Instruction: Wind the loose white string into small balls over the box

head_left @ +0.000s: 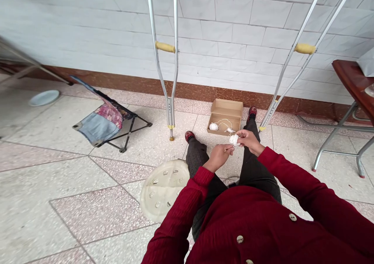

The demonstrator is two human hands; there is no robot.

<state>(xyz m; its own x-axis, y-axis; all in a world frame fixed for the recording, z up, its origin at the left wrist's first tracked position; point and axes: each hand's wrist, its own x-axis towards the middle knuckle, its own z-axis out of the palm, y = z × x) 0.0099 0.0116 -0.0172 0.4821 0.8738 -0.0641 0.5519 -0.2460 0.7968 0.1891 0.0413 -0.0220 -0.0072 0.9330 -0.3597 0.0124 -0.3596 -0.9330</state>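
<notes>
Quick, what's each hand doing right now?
Left hand: closed, pinching the white string bundle.
Right hand: closed, holding the same bundle from the other side.

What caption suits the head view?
Left hand and right hand hold a white string ball before an open cardboard box.

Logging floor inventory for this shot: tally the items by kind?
Aluminium crutches: 2
White string bundles: 3
Cardboard box: 1
Folding chair: 1
White plate: 1
Slotted plastic disc: 1
Wooden-top folding table: 1
Total: 10
</notes>
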